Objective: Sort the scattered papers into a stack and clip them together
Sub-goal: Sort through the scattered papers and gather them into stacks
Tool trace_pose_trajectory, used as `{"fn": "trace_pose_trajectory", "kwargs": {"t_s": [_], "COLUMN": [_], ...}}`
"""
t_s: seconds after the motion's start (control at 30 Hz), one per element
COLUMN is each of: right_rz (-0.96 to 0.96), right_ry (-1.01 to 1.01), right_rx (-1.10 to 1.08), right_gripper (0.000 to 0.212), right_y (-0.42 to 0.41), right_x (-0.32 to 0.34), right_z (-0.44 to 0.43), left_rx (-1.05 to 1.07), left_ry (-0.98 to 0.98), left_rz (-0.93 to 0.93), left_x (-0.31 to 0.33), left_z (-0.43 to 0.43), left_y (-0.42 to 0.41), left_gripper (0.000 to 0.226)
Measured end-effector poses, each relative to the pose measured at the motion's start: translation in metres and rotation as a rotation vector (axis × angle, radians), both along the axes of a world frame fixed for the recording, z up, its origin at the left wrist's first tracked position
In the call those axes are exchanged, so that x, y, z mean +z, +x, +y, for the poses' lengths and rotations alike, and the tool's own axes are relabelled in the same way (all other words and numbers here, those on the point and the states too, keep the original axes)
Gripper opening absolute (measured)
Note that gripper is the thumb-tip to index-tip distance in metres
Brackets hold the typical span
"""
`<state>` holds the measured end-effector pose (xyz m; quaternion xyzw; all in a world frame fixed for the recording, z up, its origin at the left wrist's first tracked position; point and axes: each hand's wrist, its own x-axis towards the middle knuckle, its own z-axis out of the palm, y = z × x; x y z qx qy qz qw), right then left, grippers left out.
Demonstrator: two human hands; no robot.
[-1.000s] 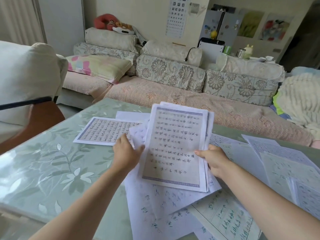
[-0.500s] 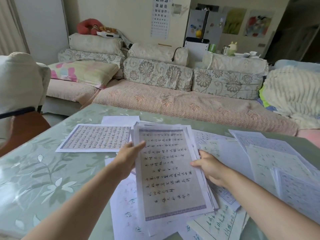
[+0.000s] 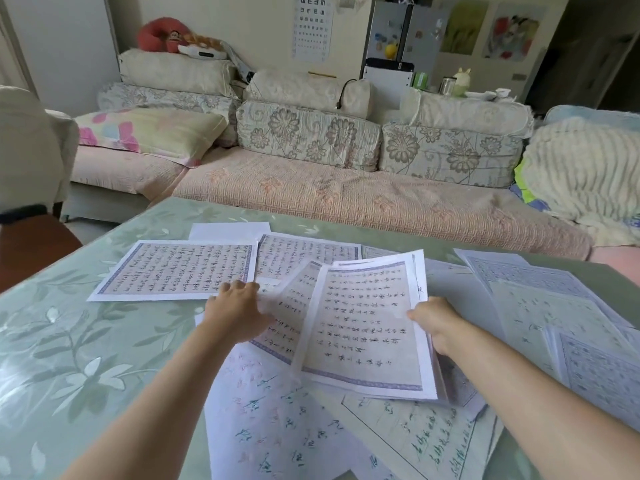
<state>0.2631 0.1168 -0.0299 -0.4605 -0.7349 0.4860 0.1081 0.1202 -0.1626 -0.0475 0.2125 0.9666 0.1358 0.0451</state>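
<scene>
The right hand [image 3: 434, 320] pinches the right edge of the stack of calligraphy sheets [image 3: 363, 327], thumb on top; the left hand [image 3: 239, 313] lies open, fingers flat at the corner of the landscape sheet [image 3: 173, 268] on the bench [image 3: 69, 341]. Best to slide that sheet in flat, turn it to match, then square the edges; no clip is visible

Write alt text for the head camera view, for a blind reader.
A person's right hand grips a stack of calligraphy sheets over loose papers on a green floral table; the left hand reaches for another sheet. A sofa stands behind.
</scene>
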Motion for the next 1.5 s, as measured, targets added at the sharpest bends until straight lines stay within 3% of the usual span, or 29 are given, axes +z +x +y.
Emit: {"fn": "trace_pose_trajectory", "kwargs": {"t_s": [0.1, 0.23, 0.3, 0.43, 0.53, 0.67, 0.83, 0.9, 1.0, 1.07, 1.13, 1.4, 1.5], "right_rz": [-0.055, -0.059, -0.051, -0.033, -0.055, -0.056, -0.016, -0.043, -0.025, -0.029, -0.043, -0.03, -0.021], "right_ry": [0.016, 0.026, -0.028, -0.092, -0.086, -0.093, -0.115, -0.026, 0.052, 0.053, 0.036, -0.019, -0.026], "right_rx": [-0.006, -0.049, -0.05, -0.079, -0.078, -0.058, 0.128, 0.22, 0.243, 0.237, 0.233, 0.211, 0.214], "right_gripper": [0.025, 0.038, 0.039, 0.05, 0.059, 0.044, 0.037, 0.038, 0.041, 0.04, 0.039, 0.036, 0.037], "right_y": [-0.014, -0.036, -0.047, -0.059, -0.058, -0.049, -0.036, -0.031, -0.023, -0.02, -0.016, 0.001, 0.004], "right_x": [-0.004, -0.003, -0.003, -0.003, -0.004, -0.01, -0.008, -0.006, -0.002, -0.002, -0.003, -0.006, -0.008], "right_z": [-0.011, -0.03, -0.039, -0.048, -0.047, -0.043, -0.039, -0.038, -0.034, -0.029, -0.024, -0.008, -0.007], "left_rx": [0.002, -0.053, -0.057, 0.156, 0.209, 0.126, -0.037, -0.063, -0.026, -0.009, -0.005, 0.021, 0.068], "left_ry": [0.035, 0.026, 0.147, 0.415, 0.484, 0.548, 0.557, 0.485, 0.141, 0.032, -0.023, -0.075, 0.043], "left_rz": [-0.159, -0.089, -0.158, -0.33, -0.425, -0.573, -0.592, -0.443, 0.041, 0.03, 0.009, 0.28, 0.285], "left_x": [0.0, -0.001, 0.0, 0.012, 0.015, 0.019, 0.022, 0.019, 0.003, -0.01, -0.019, -0.023, -0.022], "left_z": [-0.002, 0.006, 0.014, 0.02, 0.019, 0.019, 0.011, 0.004, -0.01, -0.019, -0.022, -0.02, -0.018], "left_y": [-0.005, 0.001, 0.006, 0.009, 0.009, 0.013, 0.014, 0.01, -0.003, -0.008, -0.009, -0.008, -0.005], "left_gripper": [0.088, 0.062, 0.056, 0.048, 0.028, 0.025, 0.011, 0.026, 0.045, 0.081, 0.094, 0.046, 0.03]}}
